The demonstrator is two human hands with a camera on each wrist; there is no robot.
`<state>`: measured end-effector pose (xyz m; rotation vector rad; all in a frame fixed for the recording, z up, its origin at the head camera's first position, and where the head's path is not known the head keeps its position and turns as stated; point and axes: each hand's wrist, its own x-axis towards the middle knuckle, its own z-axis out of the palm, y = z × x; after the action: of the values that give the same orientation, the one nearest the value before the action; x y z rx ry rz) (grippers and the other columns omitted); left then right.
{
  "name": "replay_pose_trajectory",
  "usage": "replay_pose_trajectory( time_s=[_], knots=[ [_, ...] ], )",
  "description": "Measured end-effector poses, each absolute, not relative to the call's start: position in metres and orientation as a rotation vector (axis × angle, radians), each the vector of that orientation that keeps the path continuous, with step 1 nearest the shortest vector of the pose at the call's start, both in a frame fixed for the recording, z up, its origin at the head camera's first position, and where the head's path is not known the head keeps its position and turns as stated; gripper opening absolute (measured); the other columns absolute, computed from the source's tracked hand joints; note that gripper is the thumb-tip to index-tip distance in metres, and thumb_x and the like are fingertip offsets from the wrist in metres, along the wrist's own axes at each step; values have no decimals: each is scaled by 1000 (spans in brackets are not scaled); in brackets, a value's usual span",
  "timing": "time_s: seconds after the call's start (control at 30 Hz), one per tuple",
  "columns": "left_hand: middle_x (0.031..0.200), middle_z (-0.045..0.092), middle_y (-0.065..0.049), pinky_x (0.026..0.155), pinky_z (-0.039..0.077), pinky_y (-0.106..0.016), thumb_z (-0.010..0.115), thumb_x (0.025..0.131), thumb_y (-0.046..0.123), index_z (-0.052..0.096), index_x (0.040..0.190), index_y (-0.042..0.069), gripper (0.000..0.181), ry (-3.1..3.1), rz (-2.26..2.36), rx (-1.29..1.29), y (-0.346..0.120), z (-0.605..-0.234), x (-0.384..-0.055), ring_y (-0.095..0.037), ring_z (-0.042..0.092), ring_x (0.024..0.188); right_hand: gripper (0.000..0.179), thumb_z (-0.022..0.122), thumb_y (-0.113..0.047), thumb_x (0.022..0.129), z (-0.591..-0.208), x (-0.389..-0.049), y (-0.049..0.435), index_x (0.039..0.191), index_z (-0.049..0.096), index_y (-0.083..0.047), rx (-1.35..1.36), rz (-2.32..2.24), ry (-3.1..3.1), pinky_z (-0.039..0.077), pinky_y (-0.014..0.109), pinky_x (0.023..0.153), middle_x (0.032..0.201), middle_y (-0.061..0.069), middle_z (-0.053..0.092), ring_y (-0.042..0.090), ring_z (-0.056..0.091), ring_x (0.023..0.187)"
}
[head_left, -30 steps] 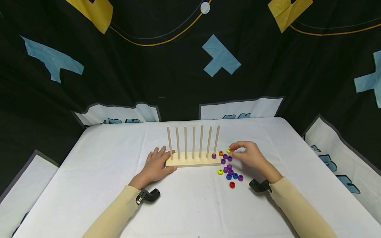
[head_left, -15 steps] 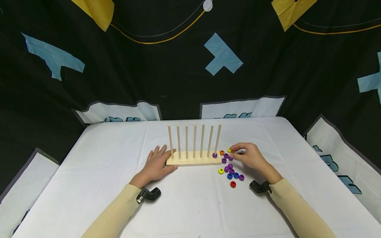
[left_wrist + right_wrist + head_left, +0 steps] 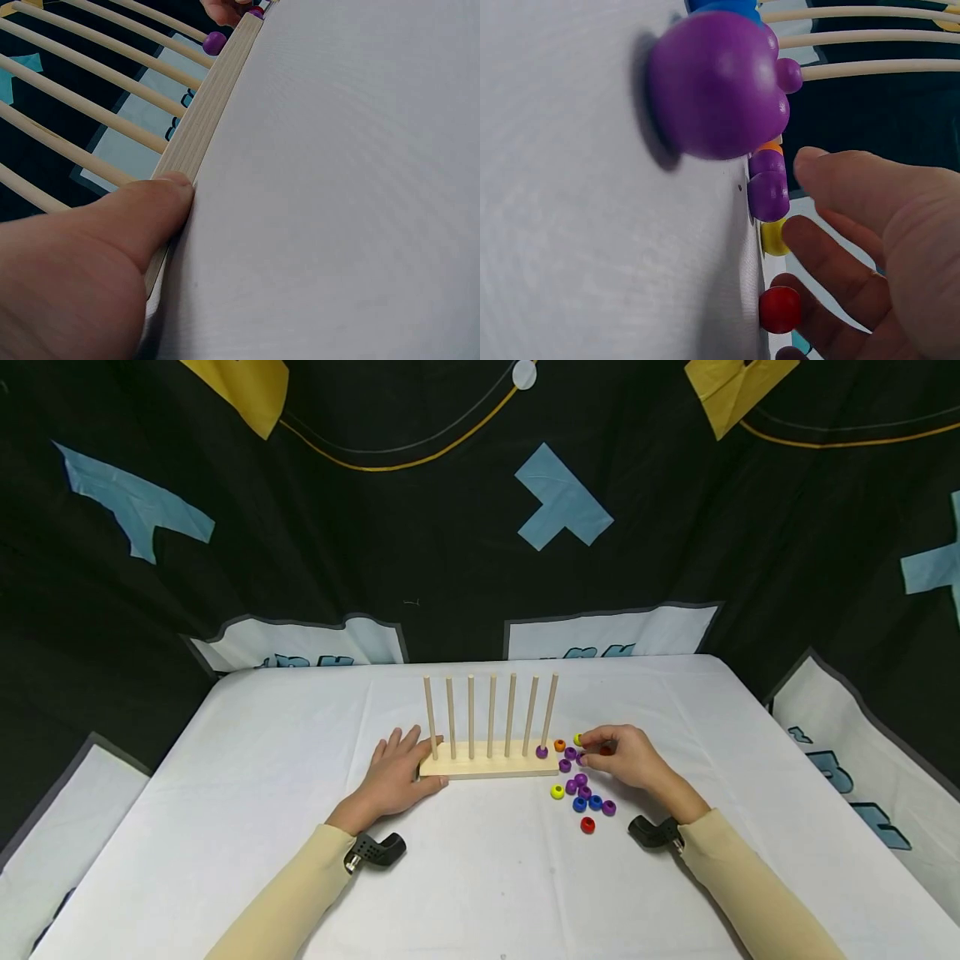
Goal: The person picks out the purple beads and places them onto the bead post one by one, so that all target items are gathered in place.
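Observation:
A wooden peg rack [image 3: 487, 768] with several upright pegs stands on the white table. On its rightmost peg, down at the base, sits a purple bead [image 3: 542, 752]. My left hand [image 3: 393, 781] holds the rack's left end, thumb along the front edge and index finger at the back, other fingers spread on the cloth. My right hand [image 3: 626, 758] hovers over the loose beads with thumb and fingers apart and nothing between them. Close by its fingertips are a yellow bead [image 3: 772, 237] and a purple bead [image 3: 769, 196]; a red bead [image 3: 780, 309] shows beside the lower fingers.
Right of the rack lie an orange bead [image 3: 559, 745] and several purple ones. Nearer me are another yellow bead [image 3: 557, 792], two blue beads [image 3: 596, 802] and a red bead [image 3: 588, 825]. A black curtain [image 3: 450, 552] hangs behind the table.
My right hand has shifted slightly down and right from the far yellow bead, and a red bead now shows beneath its fingers. The left hand stays on the rack.

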<state>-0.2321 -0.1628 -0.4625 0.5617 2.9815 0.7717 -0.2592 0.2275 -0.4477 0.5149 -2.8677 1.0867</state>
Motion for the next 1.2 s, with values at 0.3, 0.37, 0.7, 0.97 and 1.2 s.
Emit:
replay_pose_trajectory(
  time_s=[0.3,0.37,0.7,0.97,1.2],
  knots=[
    [163,27,-32,120,9,-74,66,95,40,47,153,11,67,2977,756,544,-164,-462,-234,-58,12,153,27,79,-9,85,-451,-260,226,110,76,-2,498,1046,-2894,54,52,99,117,19,74,30,66,103],
    [164,27,-31,120,9,-73,66,95,40,46,153,10,68,2978,754,537,-165,-461,-234,-58,11,153,27,79,-10,85,-452,-260,225,111,76,-2,503,1032,-2900,53,53,101,117,19,74,32,66,106],
    [163,27,-32,120,10,-73,67,95,40,46,153,10,68,2986,747,539,-164,-460,-234,-58,12,153,26,80,-8,84,-454,-260,224,109,77,-3,478,1017,-2926,52,54,101,116,18,74,33,65,108],
    [163,28,-32,121,10,-73,67,95,40,47,153,11,68,2983,747,534,-163,-462,-234,-58,13,153,22,80,-6,84,-453,-259,224,106,78,-3,504,967,-2931,53,53,99,112,17,75,32,66,105],
    [163,27,-32,121,9,-73,66,95,40,46,153,11,68,2979,747,539,-163,-465,-234,-58,13,153,20,79,-7,85,-455,-259,224,105,79,-5,504,963,-2939,53,53,99,112,16,75,31,66,105]
  ],
)
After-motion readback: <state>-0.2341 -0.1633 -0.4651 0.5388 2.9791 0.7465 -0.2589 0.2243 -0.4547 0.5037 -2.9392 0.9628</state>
